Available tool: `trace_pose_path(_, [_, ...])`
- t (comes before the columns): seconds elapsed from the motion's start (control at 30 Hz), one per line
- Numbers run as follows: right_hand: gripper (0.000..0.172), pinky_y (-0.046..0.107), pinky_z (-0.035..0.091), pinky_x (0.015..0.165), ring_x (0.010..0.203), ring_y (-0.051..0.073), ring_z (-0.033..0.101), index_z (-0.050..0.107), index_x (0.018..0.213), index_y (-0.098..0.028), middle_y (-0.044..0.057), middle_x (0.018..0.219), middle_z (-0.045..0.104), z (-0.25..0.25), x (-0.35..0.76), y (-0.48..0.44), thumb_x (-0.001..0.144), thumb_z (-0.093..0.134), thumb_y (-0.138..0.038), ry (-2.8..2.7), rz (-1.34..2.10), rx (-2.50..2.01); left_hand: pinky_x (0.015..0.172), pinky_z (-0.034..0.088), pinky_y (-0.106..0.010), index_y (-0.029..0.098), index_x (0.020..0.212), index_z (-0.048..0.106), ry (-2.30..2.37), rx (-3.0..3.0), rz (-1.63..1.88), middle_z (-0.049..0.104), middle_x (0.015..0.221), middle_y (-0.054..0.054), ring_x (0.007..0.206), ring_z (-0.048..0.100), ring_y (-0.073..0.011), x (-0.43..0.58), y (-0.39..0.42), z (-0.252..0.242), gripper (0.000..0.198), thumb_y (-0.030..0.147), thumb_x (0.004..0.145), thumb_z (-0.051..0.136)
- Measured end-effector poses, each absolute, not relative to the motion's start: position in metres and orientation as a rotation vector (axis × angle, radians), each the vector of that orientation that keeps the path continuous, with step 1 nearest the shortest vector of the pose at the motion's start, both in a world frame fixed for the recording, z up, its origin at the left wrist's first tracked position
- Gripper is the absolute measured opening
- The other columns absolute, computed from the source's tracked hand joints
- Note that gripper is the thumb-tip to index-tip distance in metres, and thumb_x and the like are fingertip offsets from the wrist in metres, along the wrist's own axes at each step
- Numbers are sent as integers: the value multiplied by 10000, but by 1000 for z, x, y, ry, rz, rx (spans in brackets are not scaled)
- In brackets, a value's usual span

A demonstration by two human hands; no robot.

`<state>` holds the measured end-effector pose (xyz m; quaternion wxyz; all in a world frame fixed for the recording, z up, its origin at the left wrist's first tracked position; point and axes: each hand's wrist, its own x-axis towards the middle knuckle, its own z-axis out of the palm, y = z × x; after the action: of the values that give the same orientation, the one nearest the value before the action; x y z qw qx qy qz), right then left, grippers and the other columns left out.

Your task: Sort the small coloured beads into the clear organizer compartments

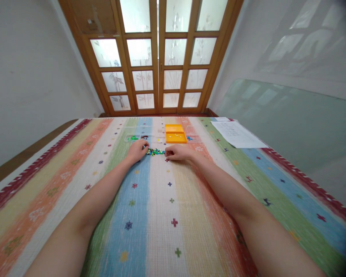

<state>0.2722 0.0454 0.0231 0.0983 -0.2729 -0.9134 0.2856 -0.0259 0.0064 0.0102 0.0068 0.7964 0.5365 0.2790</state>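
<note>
A small pile of mixed green, blue, yellow and dark little pieces [155, 152] lies on the striped cloth between my hands. At its left end is my left hand [137, 151], fingers curled together at the edge of the pile. My right hand [178, 152] rests at the right end with its fingertips pinched; anything in either grip is too small to make out. Just beyond, an open orange box [175, 141] holds a few white pieces. Green pieces [133, 137] and dark brown pieces [144, 137] sit in a clear tray behind my left hand. Blue pieces [190, 138] lie right of the box.
A striped tablecloth [161, 215] covers the table. Printed white sheets [238, 134] lie at the far right edge. Behind the table stand wooden doors with glass panes [158, 65]. A pale glass panel [288, 127] leans along the right wall.
</note>
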Motion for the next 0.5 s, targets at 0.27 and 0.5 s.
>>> trace_pose_path(0.27, [152, 270, 438, 712, 793, 175, 596, 652, 976, -183, 41, 918, 694, 8, 286, 62, 882, 588, -283, -2159, 630, -988, 871, 485, -380, 220, 950, 708, 1631, 2490, 877, 709, 987, -72, 937, 633, -248, -29, 7, 10, 126, 239, 942, 583])
trace_pose_path(0.5, [237, 332, 505, 775, 826, 212, 629, 665, 1007, -183, 70, 929, 697, -8, 302, 94, 873, 576, -357, -1732, 524, -1148, 872, 481, -373, 217, 938, 721, 1612, 2502, 857, 700, 955, -68, 928, 624, -244, -30, 8, 8, 149, 258, 954, 579])
